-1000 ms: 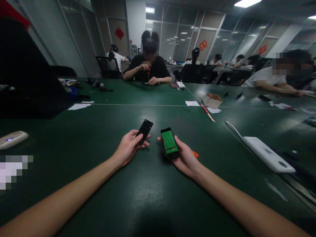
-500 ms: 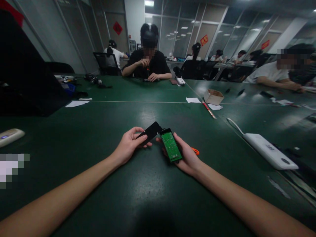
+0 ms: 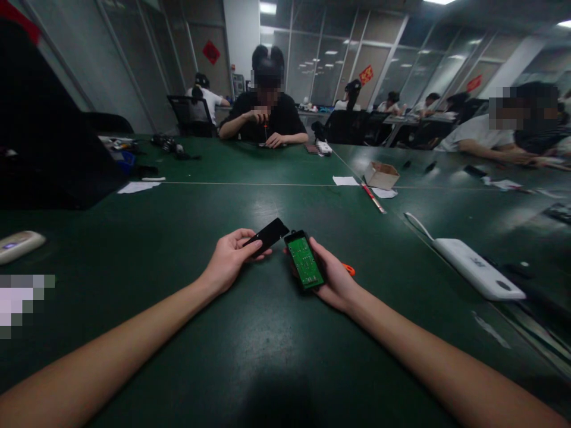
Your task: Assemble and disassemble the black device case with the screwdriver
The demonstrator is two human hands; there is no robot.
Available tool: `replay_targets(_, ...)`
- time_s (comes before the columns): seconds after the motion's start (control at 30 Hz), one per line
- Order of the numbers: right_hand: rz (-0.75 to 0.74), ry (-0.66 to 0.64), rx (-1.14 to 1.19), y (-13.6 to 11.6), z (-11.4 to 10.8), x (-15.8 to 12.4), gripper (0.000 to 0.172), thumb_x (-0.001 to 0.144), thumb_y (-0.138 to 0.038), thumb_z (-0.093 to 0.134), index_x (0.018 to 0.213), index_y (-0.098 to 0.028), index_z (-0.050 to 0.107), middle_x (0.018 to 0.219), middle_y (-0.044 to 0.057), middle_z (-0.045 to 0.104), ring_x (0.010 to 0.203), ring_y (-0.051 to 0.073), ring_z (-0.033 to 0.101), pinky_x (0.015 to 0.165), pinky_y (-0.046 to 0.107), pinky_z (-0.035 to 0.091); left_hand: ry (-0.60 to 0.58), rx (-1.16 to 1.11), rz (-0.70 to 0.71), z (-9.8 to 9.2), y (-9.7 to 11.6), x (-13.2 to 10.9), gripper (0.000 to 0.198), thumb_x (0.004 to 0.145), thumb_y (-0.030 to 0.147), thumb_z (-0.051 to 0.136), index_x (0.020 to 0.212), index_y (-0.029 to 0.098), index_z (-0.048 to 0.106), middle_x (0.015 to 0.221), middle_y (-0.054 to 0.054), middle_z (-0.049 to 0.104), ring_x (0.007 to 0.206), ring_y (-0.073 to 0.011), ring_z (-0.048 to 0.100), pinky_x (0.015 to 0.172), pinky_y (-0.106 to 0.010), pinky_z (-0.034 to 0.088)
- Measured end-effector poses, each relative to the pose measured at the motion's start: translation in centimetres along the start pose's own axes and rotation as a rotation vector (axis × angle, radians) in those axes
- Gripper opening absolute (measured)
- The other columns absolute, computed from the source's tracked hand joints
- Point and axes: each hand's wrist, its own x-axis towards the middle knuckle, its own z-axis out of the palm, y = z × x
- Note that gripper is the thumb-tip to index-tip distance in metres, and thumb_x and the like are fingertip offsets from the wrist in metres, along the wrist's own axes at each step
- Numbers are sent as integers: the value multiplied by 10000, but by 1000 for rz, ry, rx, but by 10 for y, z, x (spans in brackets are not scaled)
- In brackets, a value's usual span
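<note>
Pinched between the thumb and fingers of my left hand (image 3: pixel 231 260) is a flat black cover (image 3: pixel 270 235), tilted up to the right. My right hand (image 3: pixel 335 275) cradles a black case from below, and a green circuit board (image 3: pixel 305 261) lies face up inside it. The cover's right corner comes close to the top of the case; whether they touch I cannot tell. An orange handle-like piece (image 3: pixel 348 269) shows beside my right hand, the rest of it hidden behind the hand.
A white power bank (image 3: pixel 479 268) with a cable lies on the green table (image 3: pixel 178 351) at right. Farther back are a small open box (image 3: pixel 382 175), a red-and-white strip (image 3: pixel 373 199) and paper (image 3: pixel 345 181). A co-worker (image 3: pixel 263 113) sits opposite. A dark panel (image 3: pixel 49 137) stands at left.
The case with the board and the black cover have shifted slightly left in view, along with the background on the right. Both hands keep their hold.
</note>
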Motion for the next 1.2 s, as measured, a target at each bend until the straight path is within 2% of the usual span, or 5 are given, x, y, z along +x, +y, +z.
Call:
replay_targets(0.37,8,34,2,-1,0,0,243,932,-379,595,1006,-180,713,914,45,746,833,158,670,764,274,492,18,48,15,-1,1,-2,390,729,251,811,978,147,530,829,-56,746,714,-196,760,607,-211,594)
replay_targets(0.53,16,11,0,-1,0,0,251,921,-391,609,1017,-183,711,924,49,747,847,164,675,786,284,500,1,35,20,0,1,-1,411,739,246,806,1016,138,522,802,-70,751,739,-190,759,650,-214,593)
replay_targets(0.97,4,-3,-8,1,-3,1,222,898,-394,630,988,-200,689,898,31,737,787,158,663,746,279,489,-25,101,14,1,4,-6,393,749,275,792,1006,161,517,915,-68,732,742,-192,759,660,-236,599)
replay_targets(1.1,-21,-18,53,-1,-6,2,144,862,-310,608,945,-207,666,874,13,729,796,168,657,780,299,489,-69,67,34,3,5,-7,369,790,277,756,995,189,461,927,-53,722,800,-199,752,739,-286,593)
replay_targets(1.2,-80,-97,78,-4,-7,1,243,816,-234,555,1038,-223,655,925,15,730,835,190,658,808,337,496,-87,-40,25,11,6,-12,314,820,238,715,1005,192,464,998,-65,719,727,-137,707,738,-278,565)
